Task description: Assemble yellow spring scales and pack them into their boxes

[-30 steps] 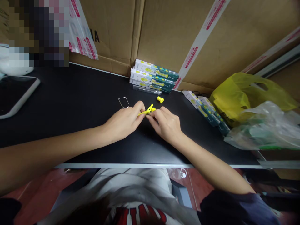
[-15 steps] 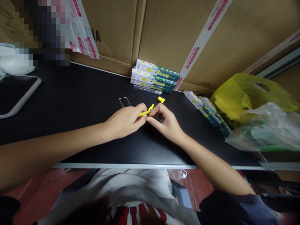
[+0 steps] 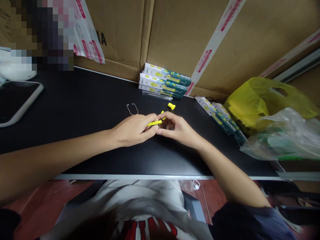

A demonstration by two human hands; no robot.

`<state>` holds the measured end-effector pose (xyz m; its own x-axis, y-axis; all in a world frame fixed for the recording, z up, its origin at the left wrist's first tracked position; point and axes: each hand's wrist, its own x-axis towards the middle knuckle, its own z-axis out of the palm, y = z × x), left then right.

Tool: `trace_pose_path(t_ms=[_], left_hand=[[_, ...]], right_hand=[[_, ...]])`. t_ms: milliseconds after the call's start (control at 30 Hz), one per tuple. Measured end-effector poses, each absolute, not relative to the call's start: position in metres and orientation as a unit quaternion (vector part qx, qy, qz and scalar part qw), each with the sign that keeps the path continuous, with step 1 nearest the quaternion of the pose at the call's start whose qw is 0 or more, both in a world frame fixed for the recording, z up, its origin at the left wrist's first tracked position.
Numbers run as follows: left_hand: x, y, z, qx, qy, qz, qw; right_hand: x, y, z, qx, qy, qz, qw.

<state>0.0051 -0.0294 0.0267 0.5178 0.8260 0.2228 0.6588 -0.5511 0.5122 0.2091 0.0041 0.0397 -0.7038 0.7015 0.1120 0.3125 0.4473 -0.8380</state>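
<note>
Between thumb and fingers, my left hand (image 3: 133, 130) grips a thin yellow plastic piece (image 3: 155, 123) that points right. My right hand (image 3: 178, 129) is curled at its tip, thumb and fingertips pressed round something small that I cannot make out. Behind the right fingertips shows another bit of yellow plastic (image 3: 163, 115); whether it joins the held piece is hidden. A small yellow cap-like part (image 3: 171, 106) lies on the black table just beyond my right hand. A bent metal wire loop (image 3: 132, 109) rests beyond my left hand.
Small printed boxes (image 3: 163, 81) are stacked by the cardboard at the back. More boxes (image 3: 220, 116) lie at the right beside a yellow plastic bag (image 3: 247, 103) and a clear bag (image 3: 287, 136). A phone (image 3: 18, 100) and a white object (image 3: 17, 68) are at the left.
My right fingers have closed in over the end of the yellow piece. The yellow bit that stuck up between the hands is now mostly behind the right fingertips.
</note>
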Motion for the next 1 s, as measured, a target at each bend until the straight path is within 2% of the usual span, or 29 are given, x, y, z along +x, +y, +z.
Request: trace_pose_path(t_ms=[133, 367, 667, 1000], left_hand=[[0.005, -0.028, 0.027, 0.855, 0.434, 0.221, 0.178], [0.005, -0.026, 0.026, 0.873, 0.394, 0.212, 0.194], [0.008, -0.029, 0.026, 0.884, 0.366, 0.208, 0.201], [0.005, -0.027, 0.029, 0.862, 0.358, 0.249, 0.258]], right_hand=[[0.209, 0.002, 0.041, -0.301, -0.795, 0.475, 0.229], [0.210, 0.003, 0.035, -0.287, -0.783, 0.479, 0.273], [0.217, 0.012, 0.040, -0.259, -0.824, 0.429, 0.263], [0.219, 0.012, 0.046, -0.281, -0.879, 0.303, 0.236]])
